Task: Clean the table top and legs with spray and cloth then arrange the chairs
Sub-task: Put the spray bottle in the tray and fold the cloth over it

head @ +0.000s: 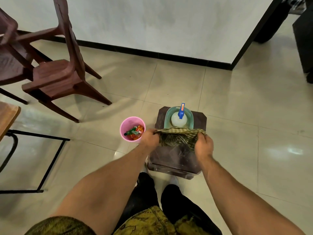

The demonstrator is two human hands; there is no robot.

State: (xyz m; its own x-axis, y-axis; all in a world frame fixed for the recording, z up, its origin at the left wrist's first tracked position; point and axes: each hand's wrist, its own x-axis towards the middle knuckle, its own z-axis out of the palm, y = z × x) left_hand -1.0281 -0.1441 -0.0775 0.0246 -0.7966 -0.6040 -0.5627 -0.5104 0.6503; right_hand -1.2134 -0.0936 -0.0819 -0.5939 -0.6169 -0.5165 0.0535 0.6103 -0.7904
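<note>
Low in the frame's centre, left hand point(149, 139) and right hand point(204, 145) each pinch the limp cloth point(177, 135); soft and light, best held by its corners.

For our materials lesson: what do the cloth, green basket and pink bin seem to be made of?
The cloth looks like woven fabric: striped, sagging in folds between the left hand and right hand. The green basket seems moulded plastic, with slotted walls. The pink bin looks plastic too: smooth, evenly coloured, thin-walled.
</note>
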